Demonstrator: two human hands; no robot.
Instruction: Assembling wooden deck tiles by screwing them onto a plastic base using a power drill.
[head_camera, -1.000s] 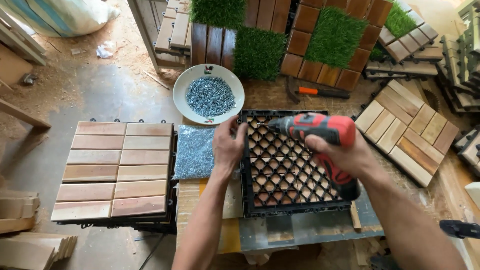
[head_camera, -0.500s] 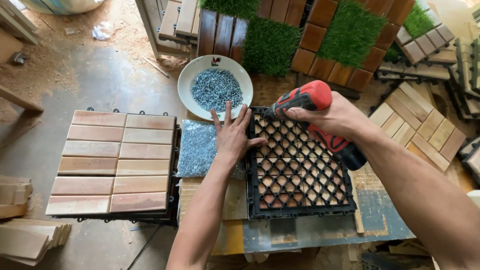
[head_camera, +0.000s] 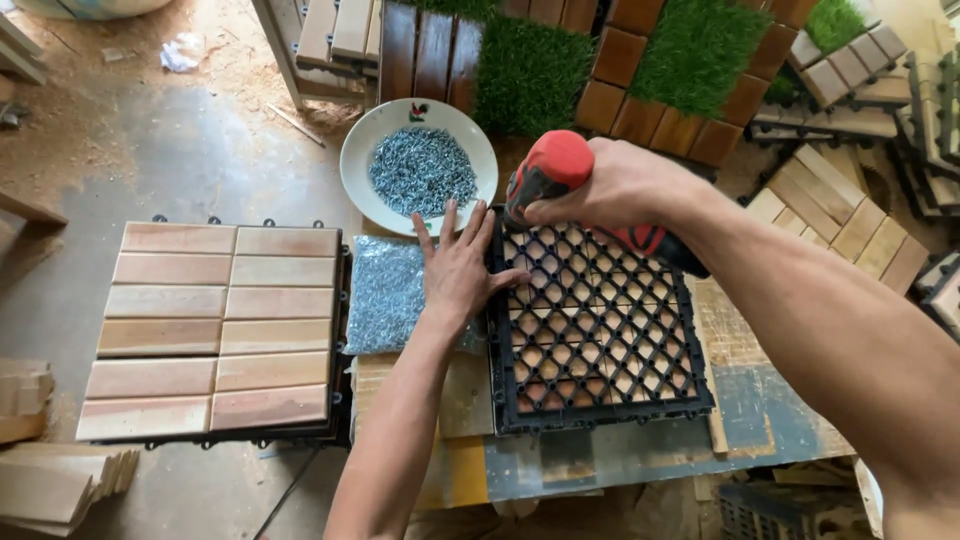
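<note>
A black plastic grid base (head_camera: 600, 340) with wooden slats under it lies on a worn work board. My left hand (head_camera: 462, 268) presses flat on its left edge, fingers spread. My right hand (head_camera: 620, 185) grips a red and black cordless drill (head_camera: 560, 178), its nose pointing down at the grid's far left corner. Just beyond that corner stands a white bowl (head_camera: 372, 140) full of small screws (head_camera: 420, 170). A clear bag of screws (head_camera: 385, 295) lies to the left of my left hand.
A finished wooden slat tile (head_camera: 215, 330) lies on the left. Artificial grass tiles (head_camera: 700, 50) and more wooden tiles (head_camera: 830, 205) are stacked at the back and right. Loose wood slats (head_camera: 60, 485) sit at the lower left, with sawdust on the concrete floor.
My right hand carried the drill from the grid's far right side to its far left corner, tipping it nose down. My left hand stayed on the grid's left edge.
</note>
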